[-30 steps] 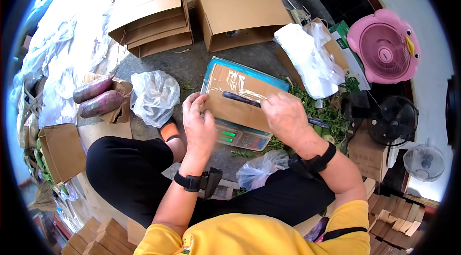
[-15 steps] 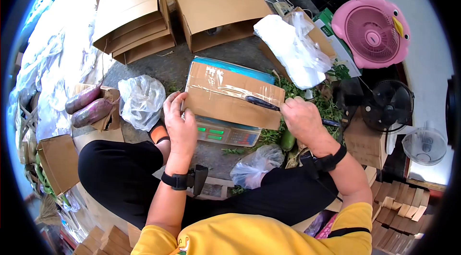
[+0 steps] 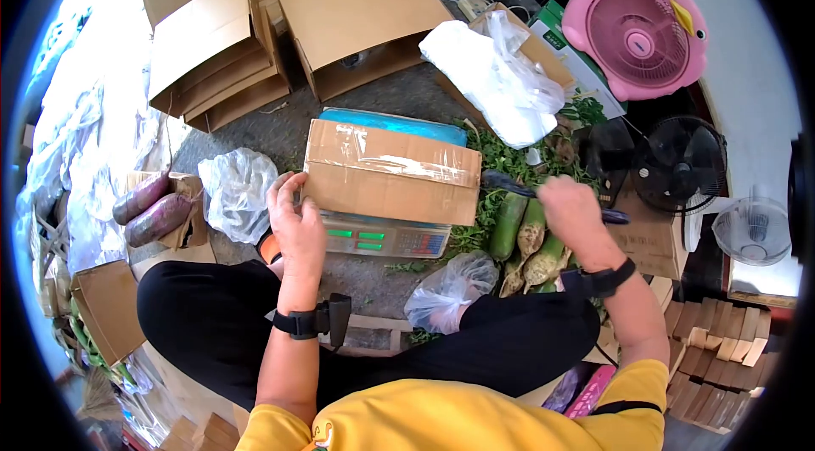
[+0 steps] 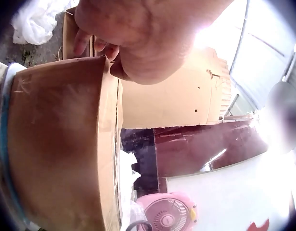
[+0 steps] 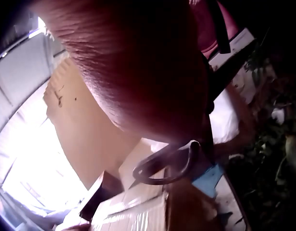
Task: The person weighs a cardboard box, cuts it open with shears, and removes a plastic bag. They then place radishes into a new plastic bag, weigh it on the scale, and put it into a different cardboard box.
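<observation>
A taped cardboard box (image 3: pixel 390 173) lies across a digital scale (image 3: pixel 386 235) with green lit figures. At the box's left end, my left hand (image 3: pixel 297 226) touches the edge with loosely bent fingers; in the left wrist view, the fingertips are right at a corner of the box. My right hand (image 3: pixel 577 218) is just beyond the box's right end and grips dark scissors (image 3: pixel 508 184). Their loop handle (image 5: pixel 186 173) points out from the fist toward the box, and the hand hides much of the rest.
Green-and-pale radishes (image 3: pixel 531 247) and leafy greens lie right of the scale. Purple radishes (image 3: pixel 157 218) rest on the left beside a clear plastic bag (image 3: pixel 238 195). Larger open cartons (image 3: pixel 361 14), a white bag (image 3: pixel 492 82) and a pink fan (image 3: pixel 641 35) stand behind.
My right hand has moved rightward with the scissors, from over the middle of the box to past its right end. My left hand stays at the box's left edge. The head view has shifted.
</observation>
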Demonstrator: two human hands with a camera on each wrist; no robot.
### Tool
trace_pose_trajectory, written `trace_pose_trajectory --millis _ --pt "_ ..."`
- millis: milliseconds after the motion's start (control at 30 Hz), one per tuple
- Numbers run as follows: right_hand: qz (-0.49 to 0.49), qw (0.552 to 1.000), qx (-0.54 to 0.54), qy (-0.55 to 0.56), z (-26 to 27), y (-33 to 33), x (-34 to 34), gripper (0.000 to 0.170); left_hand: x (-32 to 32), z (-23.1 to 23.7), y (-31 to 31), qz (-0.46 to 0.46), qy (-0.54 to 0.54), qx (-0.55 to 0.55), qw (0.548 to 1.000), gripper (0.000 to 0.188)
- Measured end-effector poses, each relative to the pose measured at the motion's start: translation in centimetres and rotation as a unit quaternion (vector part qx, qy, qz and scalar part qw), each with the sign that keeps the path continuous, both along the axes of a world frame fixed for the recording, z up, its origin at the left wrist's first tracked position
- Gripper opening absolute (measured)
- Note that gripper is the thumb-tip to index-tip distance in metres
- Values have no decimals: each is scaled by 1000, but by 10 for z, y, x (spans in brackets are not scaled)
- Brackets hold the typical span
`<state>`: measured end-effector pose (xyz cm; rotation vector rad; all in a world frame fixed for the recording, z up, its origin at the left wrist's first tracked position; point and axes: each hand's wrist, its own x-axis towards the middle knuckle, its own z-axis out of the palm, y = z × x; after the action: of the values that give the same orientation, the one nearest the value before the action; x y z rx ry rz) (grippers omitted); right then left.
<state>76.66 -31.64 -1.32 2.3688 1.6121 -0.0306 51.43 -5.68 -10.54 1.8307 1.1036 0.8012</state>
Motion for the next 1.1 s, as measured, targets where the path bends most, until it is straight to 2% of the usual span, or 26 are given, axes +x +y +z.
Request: trace_pose_trajectory --millis 33,67,133,167,200,233,300,333,400,433,467,500,600,633,667,700,733,767,833,867,900,933,1000,1033,1067,1100 --pt "-71 997 -10 8 5 -8 5 12 0 0 1 -2 16 30 999 30" --pt "-131 989 37 48 12 -16 10 15 -1 1 3 -6 15 31 999 30" --pt "-186 975 62 100 13 -23 24 19 1 3 5 -9 31 48 998 27" --pt "-195 974 65 96 7 -23 32 19 5 10 3 8 12 7 1000 24" --pt "-300 928 43 218 -5 -18 40 21 6 8 4 1 9 9 1000 24" --pt "-393 855 22 337 -18 -13 43 23 4 3 7 2 19 4 1000 23" --pt "-508 726 26 463 -37 5 32 20 2 6 9 8 32 -18 999 19" --pt "-496 715 46 490 -76 -1 35 16 4 10 8 6 31 -14 999 19" --pt "-531 681 110 492 -135 -2 33 18 6 15 5 26 16 -76 997 18" --pt "-526 717 117 442 -167 -3 35 18 5 12 5 22 4 -86 996 18" --pt "-493 766 140 388 -232 -17 46 21 5 13 6 20 3 -81 997 18" --pt "-494 775 128 373 -257 -15 48 23 5 14 6 16 3 -90 996 19" --pt "-497 799 126 315 -265 0 29 32 3 17 4 17 -34 -134 990 18" --pt "-350 905 49 237 -291 -10 31 34 2 18 5 12 -53 -150 987 17" --pt "-348 905 53 240 -292 -7 24 34 1 19 6 7 -73 -166 983 15" --pt "-485 797 135 333 -293 -3 17 33 2 23 4 7 -98 -200 975 15" --pt "-599 654 207 414 -294 2 9 32 1 24 3 11 -97 -192 977 15" --pt "-605 616 248 440 -311 -3 7 28 0 25 2 10 -112 -198 974 15" --pt "-603 613 253 444 -353 -15 10 27 0 28 1 11 -127 -198 972 14" --pt "-605 611 257 441 -352 -10 9 25 0 31 1 26 -127 -196 972 16" --pt "-609 577 272 471 -348 -11 9 26 -1 34 1 40 -128 -194 972 18" --pt "-608 577 269 475 -337 -9 10 26 -2 36 2 55 -128 -194 971 19" --pt "-522 746 117 397 -311 -5 23 28 -4 39 5 55 -125 -199 970 24" --pt "-458 812 96 348 -281 0 28 28 -5 40 10 6 -74 -160 984 24" --pt "-391 852 158 311 -282 -4 40 26 -6 40 14 -42 -22 -121 992 23" --pt "-418 836 134 328 -264 5 53 24 -8 25 22 -54 14 -86 995 17"
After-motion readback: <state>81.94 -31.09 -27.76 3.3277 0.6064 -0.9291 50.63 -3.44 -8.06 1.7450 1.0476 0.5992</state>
